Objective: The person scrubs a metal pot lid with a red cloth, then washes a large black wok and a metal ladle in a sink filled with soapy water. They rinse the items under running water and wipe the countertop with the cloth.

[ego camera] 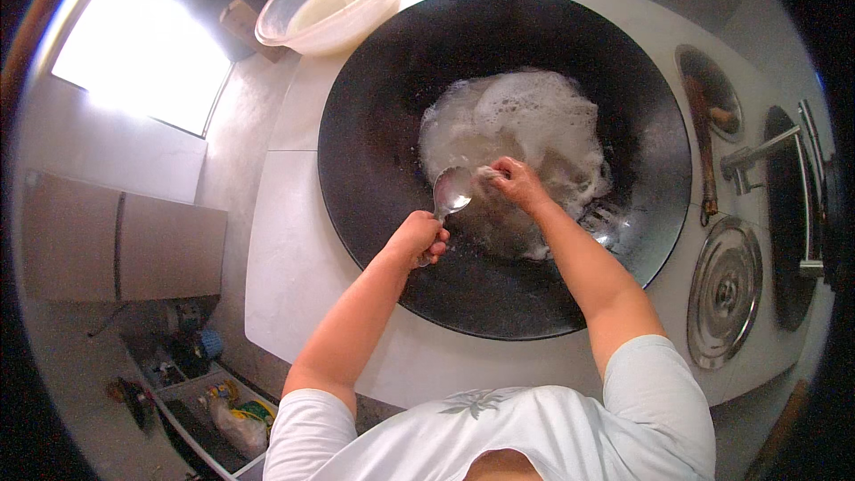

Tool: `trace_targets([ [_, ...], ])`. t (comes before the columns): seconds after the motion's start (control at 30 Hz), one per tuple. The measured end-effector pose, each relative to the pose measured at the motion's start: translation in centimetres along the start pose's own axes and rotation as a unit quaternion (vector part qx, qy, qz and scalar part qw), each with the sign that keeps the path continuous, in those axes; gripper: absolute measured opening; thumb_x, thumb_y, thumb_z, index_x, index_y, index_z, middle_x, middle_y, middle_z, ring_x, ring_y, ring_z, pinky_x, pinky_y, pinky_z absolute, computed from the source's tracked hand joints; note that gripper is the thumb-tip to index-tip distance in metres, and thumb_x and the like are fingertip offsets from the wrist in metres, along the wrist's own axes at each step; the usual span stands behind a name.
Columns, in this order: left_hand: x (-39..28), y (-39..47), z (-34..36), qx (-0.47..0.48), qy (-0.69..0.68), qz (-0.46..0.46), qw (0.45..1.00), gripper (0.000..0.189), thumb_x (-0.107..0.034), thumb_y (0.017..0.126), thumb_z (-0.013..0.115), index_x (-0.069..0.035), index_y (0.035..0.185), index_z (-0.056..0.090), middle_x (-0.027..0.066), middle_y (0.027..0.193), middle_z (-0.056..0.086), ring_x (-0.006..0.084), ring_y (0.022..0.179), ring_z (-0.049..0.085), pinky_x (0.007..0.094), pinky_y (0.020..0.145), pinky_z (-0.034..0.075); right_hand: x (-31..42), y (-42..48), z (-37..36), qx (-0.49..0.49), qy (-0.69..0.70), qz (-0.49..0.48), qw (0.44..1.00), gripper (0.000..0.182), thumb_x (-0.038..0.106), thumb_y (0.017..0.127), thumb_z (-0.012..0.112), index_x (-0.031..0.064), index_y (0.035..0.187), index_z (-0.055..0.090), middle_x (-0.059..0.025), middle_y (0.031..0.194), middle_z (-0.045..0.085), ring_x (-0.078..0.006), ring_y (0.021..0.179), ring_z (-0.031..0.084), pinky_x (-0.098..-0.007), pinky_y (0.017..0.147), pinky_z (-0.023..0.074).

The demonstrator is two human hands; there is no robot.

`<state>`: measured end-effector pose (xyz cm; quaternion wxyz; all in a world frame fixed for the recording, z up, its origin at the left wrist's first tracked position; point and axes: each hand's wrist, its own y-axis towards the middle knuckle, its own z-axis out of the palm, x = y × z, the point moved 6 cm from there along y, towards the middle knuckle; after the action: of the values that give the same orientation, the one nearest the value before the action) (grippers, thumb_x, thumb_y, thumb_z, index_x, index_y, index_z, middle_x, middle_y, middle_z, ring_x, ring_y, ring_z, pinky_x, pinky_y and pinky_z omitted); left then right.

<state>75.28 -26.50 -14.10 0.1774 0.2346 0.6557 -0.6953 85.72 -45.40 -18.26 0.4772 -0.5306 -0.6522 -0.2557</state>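
A large dark wok [374, 140] is set into the counter before me and holds cloudy, foamy liquid [534, 107]. My left hand [421, 238] grips the handle of a metal spoon [453, 190], its bowl over the near left edge of the liquid. Just right of the spoon, my right hand [516, 180] pinches a small, pale, blurred thing [491, 176] between the fingertips; I cannot tell what it is. The hands are apart.
A translucent plastic basin [294, 33] with cloudy liquid stands at the back left. Along the right lie a metal bowl [731, 90], a wooden-handled tool [705, 140], a round metal lid [725, 294] and a metal faucet [741, 164]. An open drawer [194, 387] is at lower left.
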Motion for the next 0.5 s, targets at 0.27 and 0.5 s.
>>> trace_targets([
  [0.27,-2.7,-3.0,3.4,0.055,0.043,0.062,0.996,0.004,-0.007,0.085,0.04,-0.005,0.086,0.043,0.0037,0.065,0.046,0.0118,0.039,0.04,0.0305,0.033,0.033,8.6,-1.8,2.0,-0.056,-0.298,-0.375,0.876,0.042,0.008,0.073,0.063,0.0249,0.111,0.056,-0.0032,0.118,0.053,-0.0259,0.112,0.048,-0.034,0.086,0.0448],
  [0.5,-2.0,-2.0,2.3,0.067,-0.163,0.096,0.98,0.013,-0.008,0.087,0.041,-0.005,0.099,0.045,0.0032,0.064,0.046,0.0121,0.042,0.042,0.0287,0.036,0.037,-1.3,2.1,-3.3,-0.148,-0.144,-0.048,0.977,0.042,0.007,0.079,0.054,0.0223,0.118,0.055,-0.0076,0.113,0.055,-0.0281,0.106,0.051,-0.035,0.087,0.0445],
])
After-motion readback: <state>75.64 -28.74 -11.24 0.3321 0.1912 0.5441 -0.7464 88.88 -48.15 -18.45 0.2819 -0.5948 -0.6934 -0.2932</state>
